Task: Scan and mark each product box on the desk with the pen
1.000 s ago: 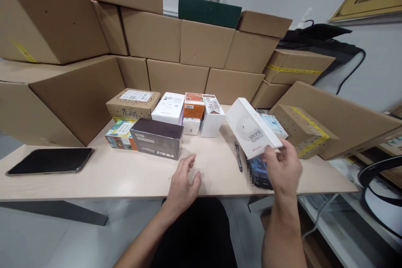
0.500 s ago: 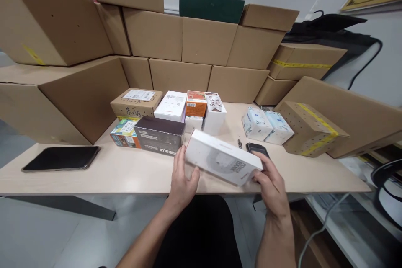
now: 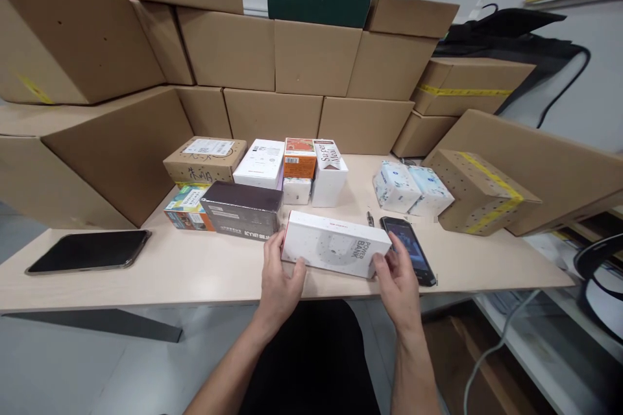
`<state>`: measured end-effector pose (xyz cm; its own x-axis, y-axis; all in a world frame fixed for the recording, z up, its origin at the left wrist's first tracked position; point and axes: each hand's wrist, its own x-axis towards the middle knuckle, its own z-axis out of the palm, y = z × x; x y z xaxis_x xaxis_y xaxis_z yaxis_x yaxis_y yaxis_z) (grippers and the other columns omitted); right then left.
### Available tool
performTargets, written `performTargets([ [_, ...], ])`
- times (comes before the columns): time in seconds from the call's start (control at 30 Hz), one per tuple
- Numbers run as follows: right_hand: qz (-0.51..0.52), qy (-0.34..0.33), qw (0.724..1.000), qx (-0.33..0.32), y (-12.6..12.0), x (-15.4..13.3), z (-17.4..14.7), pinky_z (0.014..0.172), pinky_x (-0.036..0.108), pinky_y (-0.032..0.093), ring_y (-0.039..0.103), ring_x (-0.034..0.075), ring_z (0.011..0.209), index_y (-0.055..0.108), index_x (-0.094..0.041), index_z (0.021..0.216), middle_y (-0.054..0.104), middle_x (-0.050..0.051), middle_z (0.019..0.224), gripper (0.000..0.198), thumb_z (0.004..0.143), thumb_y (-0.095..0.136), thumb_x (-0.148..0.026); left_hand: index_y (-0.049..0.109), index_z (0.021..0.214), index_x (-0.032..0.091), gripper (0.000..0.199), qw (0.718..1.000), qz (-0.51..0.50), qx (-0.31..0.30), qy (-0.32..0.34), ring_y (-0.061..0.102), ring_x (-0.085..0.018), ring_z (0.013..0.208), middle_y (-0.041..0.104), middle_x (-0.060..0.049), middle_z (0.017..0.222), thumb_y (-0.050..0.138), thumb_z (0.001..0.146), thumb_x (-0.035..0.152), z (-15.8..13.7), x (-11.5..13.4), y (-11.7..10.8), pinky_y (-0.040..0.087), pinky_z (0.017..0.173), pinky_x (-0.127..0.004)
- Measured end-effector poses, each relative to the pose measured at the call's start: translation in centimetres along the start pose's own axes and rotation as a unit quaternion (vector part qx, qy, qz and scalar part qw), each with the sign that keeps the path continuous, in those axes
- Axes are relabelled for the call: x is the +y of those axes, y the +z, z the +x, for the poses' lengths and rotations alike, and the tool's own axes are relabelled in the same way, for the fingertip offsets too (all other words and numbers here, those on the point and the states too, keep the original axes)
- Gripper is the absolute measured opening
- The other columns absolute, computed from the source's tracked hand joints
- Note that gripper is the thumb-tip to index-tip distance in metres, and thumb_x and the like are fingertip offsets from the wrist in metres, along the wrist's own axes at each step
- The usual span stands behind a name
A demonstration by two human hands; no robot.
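Note:
A white power bank box (image 3: 333, 245) with grey print is held between my two hands over the front of the table. My left hand (image 3: 282, 275) grips its left end, thumb on the near face. On its right end my right hand (image 3: 396, 275) is closed, thumb also on the near face. Just right of that hand lies a black phone (image 3: 411, 249) with its screen lit, and a pen (image 3: 370, 219) is beside it. Behind the box's left end stands a dark box (image 3: 242, 209).
Small cartons, among them an orange box (image 3: 299, 159) and a white tall box (image 3: 329, 181), stand at the back left. Two tissue packs (image 3: 396, 187) sit near a taped cardboard box (image 3: 481, 191). A large black phone (image 3: 89, 251) lies left. Stacked cardboard boxes (image 3: 272, 122) wall the table (image 3: 204, 279).
The power bank box has been lowered at its right end and lies more level. My right hand has moved left with it, uncovering more of the black phone, whose screen now shows.

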<state>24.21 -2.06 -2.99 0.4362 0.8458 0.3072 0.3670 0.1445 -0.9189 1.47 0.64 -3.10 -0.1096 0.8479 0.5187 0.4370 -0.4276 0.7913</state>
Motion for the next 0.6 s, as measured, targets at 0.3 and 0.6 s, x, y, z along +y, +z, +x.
performTargets([
  [0.3,0.003,0.080,0.997,-0.004,1.3,0.5,1.1,0.084,0.040,0.054,0.067,0.023,0.092,0.067,-0.015,0.118,0.071,0.016,0.116,0.056,0.080,0.069,-0.056,0.038,0.144,0.021,0.067,1.000,0.011,0.007,0.018,0.047,-0.029,0.132,0.048,-0.014,0.138,0.058,0.081,0.012,-0.2,0.0,0.0,0.042,0.111,-0.049],
  [0.6,-0.006,-0.022,0.988,-0.152,-0.1,0.6,-0.7,0.113,0.048,0.041,0.046,0.027,0.138,0.043,-0.027,0.149,0.043,0.010,0.155,0.072,0.084,0.069,-0.039,0.040,0.144,0.021,0.068,1.000,-0.017,0.010,0.011,0.045,-0.028,0.134,0.046,-0.013,0.139,0.050,0.078,0.006,-0.3,-0.5,-0.1,0.040,0.114,-0.049],
])
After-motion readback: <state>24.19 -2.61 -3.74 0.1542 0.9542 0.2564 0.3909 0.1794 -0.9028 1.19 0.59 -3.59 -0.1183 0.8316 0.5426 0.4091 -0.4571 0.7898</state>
